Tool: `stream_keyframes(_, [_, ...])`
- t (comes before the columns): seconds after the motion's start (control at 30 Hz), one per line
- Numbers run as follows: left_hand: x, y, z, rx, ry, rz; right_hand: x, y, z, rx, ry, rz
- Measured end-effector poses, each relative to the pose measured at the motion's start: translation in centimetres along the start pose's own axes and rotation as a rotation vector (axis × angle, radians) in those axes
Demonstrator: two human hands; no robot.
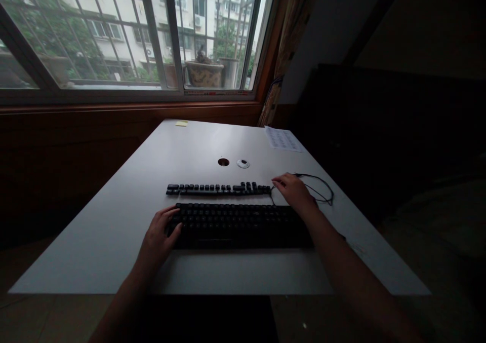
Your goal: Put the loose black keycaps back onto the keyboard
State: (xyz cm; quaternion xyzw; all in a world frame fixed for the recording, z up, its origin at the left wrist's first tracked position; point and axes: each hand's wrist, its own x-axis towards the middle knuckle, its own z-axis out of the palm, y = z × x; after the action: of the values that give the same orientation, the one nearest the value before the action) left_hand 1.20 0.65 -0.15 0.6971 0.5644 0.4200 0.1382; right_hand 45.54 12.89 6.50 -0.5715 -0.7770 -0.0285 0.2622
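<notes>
forearms nearest, coming up from the bottom edge and reaching in over the white table. see a pot beyond the window, with something dark and bushy in it. see also a round hole in the table, reddish-brown inside, just beside a pale ring.

find the keyboard lying flat toward the near edge, with keycaps lined up just behind it, a narrow strip of table between. rest the left hand at the keyboard's left end, touching it, fingers spread and thumb well apart from the forefinger. hold the right hand at the right end of the keycaps, thumb and forefinger drawn close together; in this dim light, cannot tell whether pinching anything. see a cable looping just right of that hand, and paper farther back.
</notes>
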Motion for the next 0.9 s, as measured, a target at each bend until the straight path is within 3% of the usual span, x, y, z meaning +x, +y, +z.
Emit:
stream_keyframes(0.17, [0.0,0.6,0.0,-0.014,-0.004,0.012,3.6,1.5,1.8,0.033,-0.127,-0.028])
stream_keyframes(0.4, [-0.2,0.6,0.0,-0.016,-0.054,0.005,5.9,2.2,4.2,0.053,-0.268,-0.033])
stream_keyframes(0.63, [-0.1,0.7,0.1,-0.036,-0.060,0.059,7.8,1.0,6.8,0.134,-0.357,-0.031])
stream_keyframes(0.9, [-0.3,0.6,0.0,-0.020,-0.083,0.062,9.1,-0.8,7.9,0.245,-0.454,-0.077])
